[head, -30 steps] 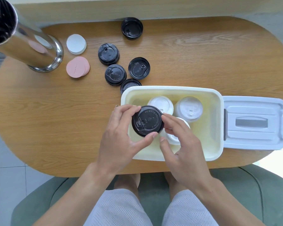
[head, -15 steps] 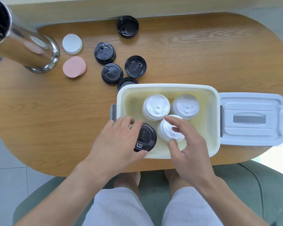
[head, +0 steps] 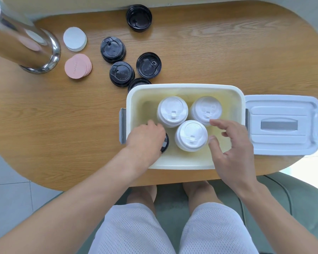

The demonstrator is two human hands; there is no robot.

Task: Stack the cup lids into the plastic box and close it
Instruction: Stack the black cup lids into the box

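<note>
Here's the oval wooden table (head: pixel 209 52), pale tiled floor off to the left, a green seat (head: pixel 292 198) under the person. A shiny steel cylinder (head: pixel 26 52) stands at the far left with a white disc stack (head: pixel 75 39) and a pink disc stack (head: pixel 78 65) beside it. Five black lids (head: pixel 122 73) lie loose on the wood, one tucked against the box's far rim. The plastic box (head: pixel 184 88) sits open near the table's front edge, its grey-white cover (head: pixel 281 125) lying just beside it on the right. Three stacks of white lids (head: pixel 191 135) stand inside.

Now the change: half a second ago the left hand (head: pixel 145 140) was lowering the black lid (head: pixel 165 143) into the box's near-left corner; it's down deeper now, the hand draped over it, only a sliver of black showing. Whether the fingers grip it or merely rest on it, I cannot tell. The right hand (head: pixel 231 151), which was touching the nearest white stack, has swung right and hangs over the box, fingers spread wide, holding nothing
</note>
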